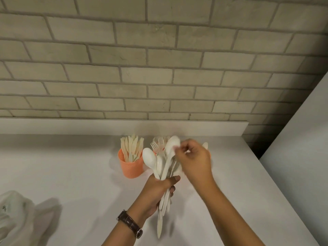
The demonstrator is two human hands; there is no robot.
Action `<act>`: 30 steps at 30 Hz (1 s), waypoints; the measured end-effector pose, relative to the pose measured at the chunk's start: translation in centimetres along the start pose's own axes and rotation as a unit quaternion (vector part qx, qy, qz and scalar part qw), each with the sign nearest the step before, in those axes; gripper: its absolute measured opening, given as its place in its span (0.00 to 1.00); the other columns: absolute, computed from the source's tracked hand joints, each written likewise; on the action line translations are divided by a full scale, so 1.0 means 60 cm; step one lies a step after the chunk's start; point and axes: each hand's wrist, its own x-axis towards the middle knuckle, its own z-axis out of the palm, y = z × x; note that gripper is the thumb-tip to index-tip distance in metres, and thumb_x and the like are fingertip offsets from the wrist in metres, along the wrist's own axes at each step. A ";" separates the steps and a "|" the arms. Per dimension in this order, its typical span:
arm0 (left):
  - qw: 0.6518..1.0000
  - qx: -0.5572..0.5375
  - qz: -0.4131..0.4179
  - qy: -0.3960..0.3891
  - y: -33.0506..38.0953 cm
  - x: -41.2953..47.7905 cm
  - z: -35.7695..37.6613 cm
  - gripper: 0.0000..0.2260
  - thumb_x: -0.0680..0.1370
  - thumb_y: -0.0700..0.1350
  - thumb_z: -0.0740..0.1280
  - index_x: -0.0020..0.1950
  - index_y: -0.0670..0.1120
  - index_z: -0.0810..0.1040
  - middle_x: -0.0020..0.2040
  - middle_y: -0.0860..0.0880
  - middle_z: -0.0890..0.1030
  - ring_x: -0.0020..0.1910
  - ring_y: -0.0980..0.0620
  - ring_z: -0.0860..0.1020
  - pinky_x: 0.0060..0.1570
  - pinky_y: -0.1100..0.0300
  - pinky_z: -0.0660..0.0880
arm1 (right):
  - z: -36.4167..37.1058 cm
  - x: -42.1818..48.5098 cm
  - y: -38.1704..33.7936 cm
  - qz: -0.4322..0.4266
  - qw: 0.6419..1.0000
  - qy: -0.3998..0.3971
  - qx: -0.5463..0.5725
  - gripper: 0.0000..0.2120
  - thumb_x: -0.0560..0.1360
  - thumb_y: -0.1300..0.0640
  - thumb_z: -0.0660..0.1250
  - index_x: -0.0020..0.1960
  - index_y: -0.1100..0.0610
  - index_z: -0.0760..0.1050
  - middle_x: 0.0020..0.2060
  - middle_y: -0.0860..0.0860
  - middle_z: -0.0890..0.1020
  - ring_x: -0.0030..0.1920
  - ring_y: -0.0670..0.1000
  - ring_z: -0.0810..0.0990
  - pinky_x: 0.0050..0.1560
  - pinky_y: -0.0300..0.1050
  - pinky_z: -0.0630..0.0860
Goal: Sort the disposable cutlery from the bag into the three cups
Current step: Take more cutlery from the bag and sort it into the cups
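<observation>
Gripping spoons (160, 166) over a white counter (71, 174), both hands face a brick wall (159, 59).

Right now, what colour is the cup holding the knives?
Orange cup, textured; clearest in the head view.

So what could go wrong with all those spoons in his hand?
The left hand grips the bunch of spoons only around the handles, so pulling one out with the right hand might loosen others and drop them. The right arm also passes close to the fork cup and could perhaps knock it over.
</observation>
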 end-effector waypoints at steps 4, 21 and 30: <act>0.999 -0.045 -0.019 -0.002 -0.018 -0.001 -0.009 0.09 0.73 0.39 0.71 0.51 0.43 0.76 0.32 0.49 0.72 0.26 0.54 0.70 0.31 0.60 0.71 | -0.072 0.059 -0.047 -0.008 0.980 0.128 0.153 0.08 0.76 0.62 0.63 0.40 0.54 0.69 0.26 0.53 0.76 0.17 0.49 0.71 0.19 0.39 0.70; 1.000 -0.031 -0.001 -0.001 -0.009 0.011 -0.009 0.08 0.74 0.38 0.70 0.51 0.44 0.76 0.33 0.48 0.73 0.27 0.54 0.69 0.29 0.62 0.70 | -0.096 0.108 0.084 0.090 0.989 0.061 -0.096 0.15 0.71 0.53 0.70 0.56 0.51 0.72 0.52 0.53 0.81 0.34 0.56 0.83 0.42 0.54 0.81; 0.992 0.099 0.074 0.027 -0.010 0.017 0.002 0.10 0.74 0.38 0.69 0.53 0.48 0.76 0.36 0.50 0.77 0.28 0.56 0.72 0.32 0.63 0.72 | -0.010 0.020 0.007 -0.088 0.967 -0.220 -0.095 0.10 0.66 0.50 0.76 0.47 0.49 0.83 0.51 0.41 0.80 0.58 0.42 0.72 0.57 0.29 0.65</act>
